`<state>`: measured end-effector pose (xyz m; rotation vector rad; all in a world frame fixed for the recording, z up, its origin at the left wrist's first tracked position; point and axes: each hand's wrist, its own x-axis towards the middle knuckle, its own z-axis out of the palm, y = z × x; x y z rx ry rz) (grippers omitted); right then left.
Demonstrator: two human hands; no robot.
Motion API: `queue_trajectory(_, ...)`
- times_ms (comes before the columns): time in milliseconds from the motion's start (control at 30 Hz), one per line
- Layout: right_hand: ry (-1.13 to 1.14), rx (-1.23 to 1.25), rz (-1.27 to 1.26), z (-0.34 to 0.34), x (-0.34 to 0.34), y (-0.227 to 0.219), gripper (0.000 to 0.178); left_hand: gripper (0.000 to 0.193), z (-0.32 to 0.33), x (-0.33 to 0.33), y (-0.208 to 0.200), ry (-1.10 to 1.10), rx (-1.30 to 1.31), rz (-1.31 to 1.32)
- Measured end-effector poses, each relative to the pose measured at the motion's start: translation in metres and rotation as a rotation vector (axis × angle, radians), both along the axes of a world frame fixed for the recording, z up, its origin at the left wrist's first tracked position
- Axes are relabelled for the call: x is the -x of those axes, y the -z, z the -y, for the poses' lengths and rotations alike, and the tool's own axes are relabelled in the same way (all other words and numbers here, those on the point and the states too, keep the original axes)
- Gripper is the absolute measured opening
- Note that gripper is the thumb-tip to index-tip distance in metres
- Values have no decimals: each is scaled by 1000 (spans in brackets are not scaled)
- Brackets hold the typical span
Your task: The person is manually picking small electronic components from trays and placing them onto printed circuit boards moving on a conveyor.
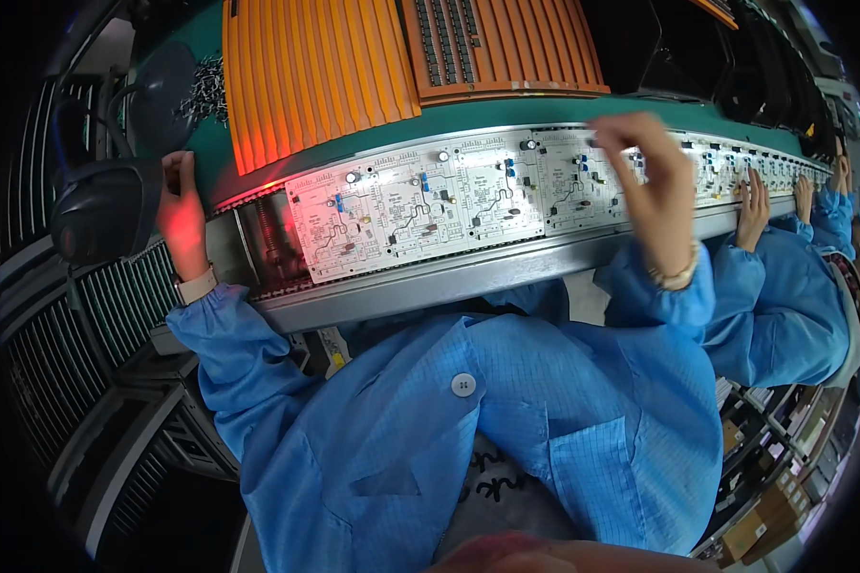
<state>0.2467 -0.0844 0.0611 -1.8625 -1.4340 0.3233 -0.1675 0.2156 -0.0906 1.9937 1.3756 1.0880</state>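
Observation:
My left hand (182,218) is raised at the left end of the conveyor, beside a black scanner-like device (100,215), with red light falling on it. Its fingers are curled together, and whatever they hold is hidden. Over the row of boards hovers my right hand (657,191), thumb and index finger drawn together in a pinch; anything between the tips is too small to make out. Beneath and left of it lie several pale circuit boards (413,205), edge to edge, carrying blue parts, round capacitors and black tracks. Red light also tints the leftmost board (330,229).
A metal conveyor rail (430,282) runs along my front. Beyond it, orange ribbed trays (320,76) rest on a green surface, one holding rows of black parts (444,43). Loose metal-legged components (205,91) are heaped at far left. Co-workers' hands (753,212) work farther right.

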Motion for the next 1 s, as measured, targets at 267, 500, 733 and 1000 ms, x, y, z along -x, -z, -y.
queue_trajectory(267,-19,325,-111,-11,51,35,21,16,-6,5,0,17,-33,-100)
queue_trajectory(500,126,395,-120,-17,56,38,29,13,6,-1,-15,-18,-73,-205)
queue_trajectory(733,104,398,53,-25,59,38,28,12,10,4,-17,29,12,87)
queue_trajectory(1000,139,403,222,-22,47,8,19,13,94,-29,-76,-21,210,319)
